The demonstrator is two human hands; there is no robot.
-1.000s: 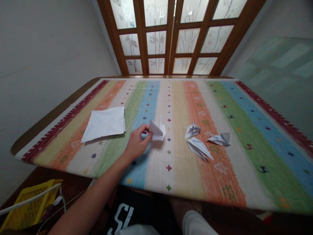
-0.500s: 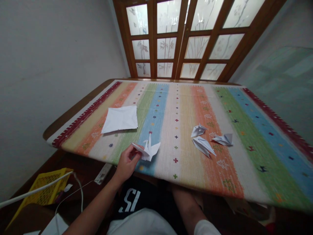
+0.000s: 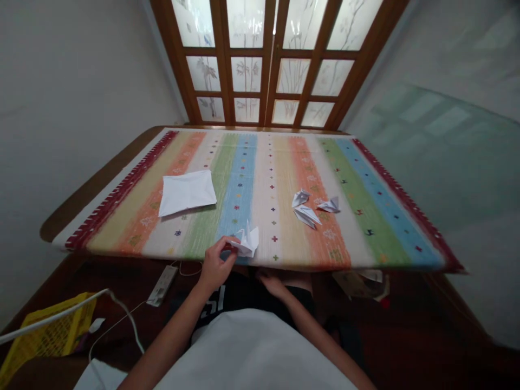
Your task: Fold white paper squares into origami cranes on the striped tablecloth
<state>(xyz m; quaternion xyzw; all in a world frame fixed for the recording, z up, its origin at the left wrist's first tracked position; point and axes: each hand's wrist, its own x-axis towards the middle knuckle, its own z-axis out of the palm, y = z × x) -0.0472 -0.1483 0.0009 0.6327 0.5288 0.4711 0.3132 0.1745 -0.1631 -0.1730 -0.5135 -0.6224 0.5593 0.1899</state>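
Near the table's front edge, my left hand (image 3: 218,264) pinches one wing of a white paper crane (image 3: 248,242). The crane's pointed tips stand up and its other wing spreads to the right. Below the table edge, my right hand (image 3: 270,281) rests by my lap, partly in shadow, and I cannot make out its fingers. Several folded white paper pieces lie to the right of the crane: one (image 3: 301,197) at the back, one long one (image 3: 307,215) in front of it, and one (image 3: 330,205) to their right. A stack of white paper sheets (image 3: 187,192) lies to the left.
A striped cloth (image 3: 264,179) covers the table. On the floor at the left are a yellow plastic basket (image 3: 49,336), a white power strip (image 3: 162,285) and a white cable (image 3: 125,311). Behind the table stand wooden doors with glass panes (image 3: 246,73).
My view has swung, so the table appears further left and more level. My right hand has come into sight by my lap. The crane is still in my left hand and looks turned slightly.
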